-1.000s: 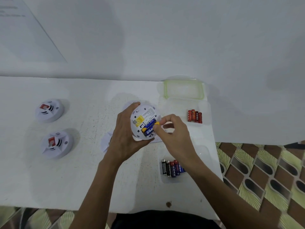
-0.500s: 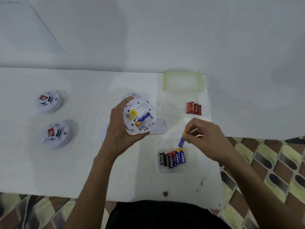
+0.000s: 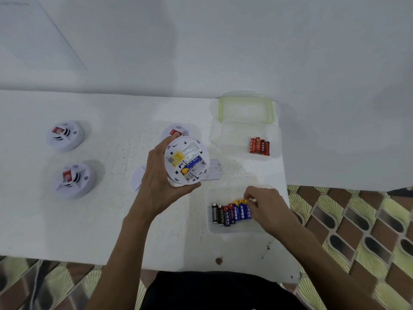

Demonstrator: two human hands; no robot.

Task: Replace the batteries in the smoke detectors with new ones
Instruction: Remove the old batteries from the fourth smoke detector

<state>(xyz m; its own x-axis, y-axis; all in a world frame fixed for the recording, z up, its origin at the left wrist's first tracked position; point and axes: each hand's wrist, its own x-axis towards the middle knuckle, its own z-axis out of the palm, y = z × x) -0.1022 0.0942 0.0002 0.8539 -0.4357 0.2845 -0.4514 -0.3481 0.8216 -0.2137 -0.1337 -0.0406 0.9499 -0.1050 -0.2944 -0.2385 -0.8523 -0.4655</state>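
Right now the white bench (image 3: 67, 231) carries three smoke detectors: two at the left (image 3: 65, 135) (image 3: 74, 179) and one (image 3: 176, 131) partly hidden behind the raised detector (image 3: 186, 161). That one sits in the left hand (image 3: 159, 182), fingers wrapped around its rim, back side up, with a blue battery (image 3: 194, 166) in its open compartment. The right hand (image 3: 266, 208) reaches into a clear tray (image 3: 234, 229), fingers pinching a blue-and-yellow battery (image 3: 245, 210) at the end of the row there. Red batteries (image 3: 259, 146) lie near the green-rimmed lid (image 3: 245, 109).
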